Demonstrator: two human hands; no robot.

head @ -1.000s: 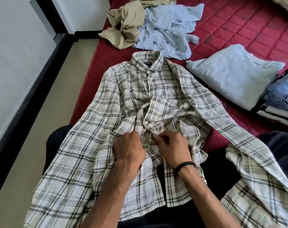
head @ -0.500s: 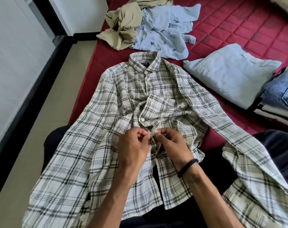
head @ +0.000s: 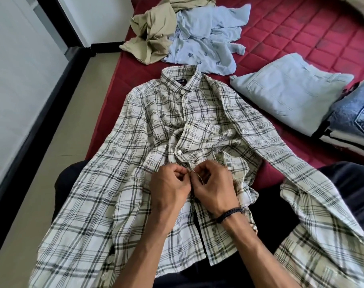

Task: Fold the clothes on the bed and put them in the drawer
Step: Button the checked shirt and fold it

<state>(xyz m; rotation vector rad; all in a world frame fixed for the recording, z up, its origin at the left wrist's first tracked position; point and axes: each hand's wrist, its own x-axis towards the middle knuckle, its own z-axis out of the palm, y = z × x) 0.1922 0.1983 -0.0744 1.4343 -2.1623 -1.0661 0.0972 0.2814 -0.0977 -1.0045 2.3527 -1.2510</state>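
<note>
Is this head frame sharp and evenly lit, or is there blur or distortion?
Head view: daylit, no glare; hands and plaid shirt sharp; floor edge at left smeared; wide-angle bending toward the edges.

Bare forearms, no sleeves in view. Black braided wristband (head: 229, 214) on right wrist; left wrist bare. No rings visible on left hand (head: 168, 187) or right hand (head: 213, 187). Dark, near-black trousers (head: 268, 208) over both legs.
</note>
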